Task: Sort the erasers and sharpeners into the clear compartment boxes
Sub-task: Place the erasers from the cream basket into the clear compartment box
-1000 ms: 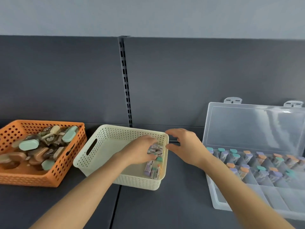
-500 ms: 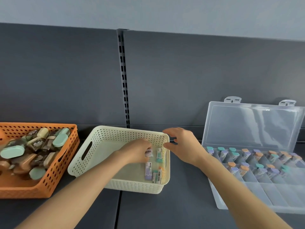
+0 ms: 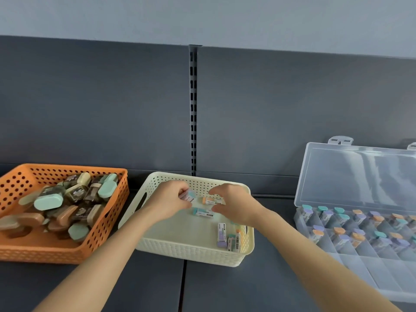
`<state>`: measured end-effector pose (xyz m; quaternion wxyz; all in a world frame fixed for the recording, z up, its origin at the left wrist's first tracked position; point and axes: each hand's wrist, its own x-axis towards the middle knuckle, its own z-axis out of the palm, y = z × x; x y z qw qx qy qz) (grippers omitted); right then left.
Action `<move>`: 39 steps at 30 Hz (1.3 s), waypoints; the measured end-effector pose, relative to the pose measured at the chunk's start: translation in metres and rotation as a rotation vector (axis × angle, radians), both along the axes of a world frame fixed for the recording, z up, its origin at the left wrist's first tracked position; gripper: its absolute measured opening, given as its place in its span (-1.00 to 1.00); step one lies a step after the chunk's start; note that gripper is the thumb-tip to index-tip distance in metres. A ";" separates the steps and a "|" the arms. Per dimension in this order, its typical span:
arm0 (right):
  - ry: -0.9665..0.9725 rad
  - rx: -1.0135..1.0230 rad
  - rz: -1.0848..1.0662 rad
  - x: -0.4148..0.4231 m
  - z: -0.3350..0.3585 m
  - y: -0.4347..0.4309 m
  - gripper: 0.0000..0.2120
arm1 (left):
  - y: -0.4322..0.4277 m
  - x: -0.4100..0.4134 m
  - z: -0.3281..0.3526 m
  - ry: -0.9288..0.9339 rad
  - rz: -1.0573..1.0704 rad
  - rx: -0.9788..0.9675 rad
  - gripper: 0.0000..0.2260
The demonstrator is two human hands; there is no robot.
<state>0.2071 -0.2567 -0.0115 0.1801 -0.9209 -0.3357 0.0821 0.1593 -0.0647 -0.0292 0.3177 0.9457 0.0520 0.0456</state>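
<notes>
Both hands were down in the cream perforated plastic basket [image 3: 193, 248], the landmark in the middle of the dark table [image 3: 225, 289]. The left hand [image 3: 167, 202] had its grip pinched shut on a small paper-sleeved eraser with a teal end [image 3: 188, 195], up near the basket's far wall. The right hand [image 3: 234, 204] hovered with its grip spread, thumb and fingers curved around an orange-ended eraser [image 3: 211, 201] without clearly touching it. A teal-ended eraser [image 3: 202, 212] lay flat on the basket floor between the two hands, and a few more erasers [image 3: 227, 237] huddled in the near right corner. Right of the basket stood the clear hinged compartment box [image 3: 360, 255], lid up, its far rows already stocked. Left of the basket sat the orange perforated basket [image 3: 108, 224], heaped with rounded sharpeners [image 3: 48, 201]. These erasers looked light, slightly soft and grippy; a pinch across the long sleeved sides should serve best. The sleeves carried print and a barcode, too small to read.
</notes>
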 end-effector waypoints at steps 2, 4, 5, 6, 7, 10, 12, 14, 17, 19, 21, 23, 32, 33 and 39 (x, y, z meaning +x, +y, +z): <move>0.044 -0.070 0.026 0.003 -0.009 0.011 -0.59 | 0.005 -0.007 -0.001 -0.030 0.018 -0.038 -0.79; 0.069 -0.142 0.062 0.006 -0.016 0.020 -0.60 | 0.009 -0.012 -0.002 -0.046 0.022 -0.051 -0.82; 0.073 -0.180 0.077 0.008 -0.018 0.023 -0.60 | 0.010 -0.015 -0.002 -0.046 0.027 -0.060 -0.82; 0.071 -0.217 0.091 0.009 -0.020 0.027 -0.60 | 0.011 -0.017 -0.001 -0.047 0.033 -0.068 -0.83; 0.063 -0.252 0.104 0.010 -0.023 0.030 -0.62 | 0.011 -0.020 0.000 -0.051 0.040 -0.073 -0.81; 0.001 -0.339 0.110 0.011 -0.030 0.039 -0.75 | 0.009 -0.025 0.005 -0.077 0.057 -0.070 -0.70; -0.047 -0.379 0.088 0.009 -0.033 0.044 -0.79 | 0.007 -0.028 0.009 -0.093 0.073 -0.070 -0.64; -0.074 -0.398 0.090 0.006 -0.035 0.047 -0.80 | 0.005 -0.031 0.011 -0.100 0.084 -0.070 -0.63; -0.064 -0.375 0.091 0.004 -0.032 0.046 -0.83 | 0.003 -0.033 0.011 -0.093 0.082 -0.076 -0.75; -0.027 -0.270 0.033 0.004 -0.025 0.040 -0.82 | -0.002 -0.034 0.014 -0.106 0.081 -0.092 -0.80; -0.001 -0.133 -0.038 0.004 -0.013 0.031 -0.81 | -0.010 -0.033 0.020 -0.132 0.073 -0.125 -0.79; 0.008 -0.004 -0.115 0.005 0.000 0.017 -0.80 | -0.020 -0.032 0.025 -0.150 0.068 -0.175 -0.78; 0.180 0.491 -0.372 -0.006 0.038 -0.072 -0.91 | -0.088 -0.013 0.043 -0.210 -0.054 -0.240 -0.80; 0.193 0.526 -0.393 -0.008 0.041 -0.082 -0.92 | -0.098 -0.011 0.045 -0.208 -0.066 -0.236 -0.80; 0.184 0.679 -0.519 -0.012 0.033 -0.139 -0.86 | -0.159 -0.001 0.048 -0.200 -0.116 -0.238 -0.79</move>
